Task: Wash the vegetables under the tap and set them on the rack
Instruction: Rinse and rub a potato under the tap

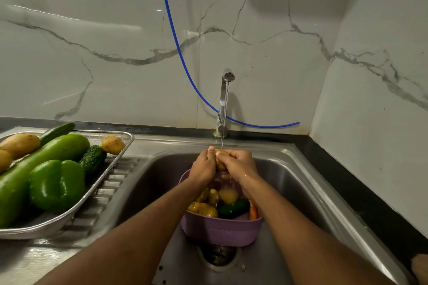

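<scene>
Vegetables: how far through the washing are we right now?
Done: the rack already holds potatoes, cucumbers, a green pepper and a long gourd. In hand: left hand and right hand hold one potato under the tap stream. Left: potatoes, a cucumber and a carrot in the purple basket.

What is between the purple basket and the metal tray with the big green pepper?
In the head view, only bare metal lies between the purple basket and the metal tray: the sink's sloping left wall and the ribbed draining board. The person's left forearm crosses above it.
</scene>
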